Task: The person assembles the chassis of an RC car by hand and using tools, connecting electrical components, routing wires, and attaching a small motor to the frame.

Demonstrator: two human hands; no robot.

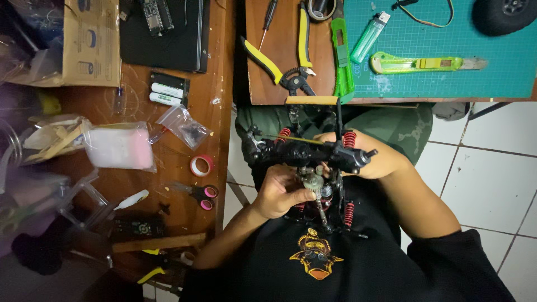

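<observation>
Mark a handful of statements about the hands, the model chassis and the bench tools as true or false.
1. Both hands are on the chassis. True: the left hand and the right hand both grip it.
2. The chassis rests on the green mat. False: it is held over the lap, below the bench edge.
3. The springs on the chassis are red. True.
4. The cutter is in the right hand. False: it lies on the mat.
5. The pliers have yellow handles. True.
</observation>
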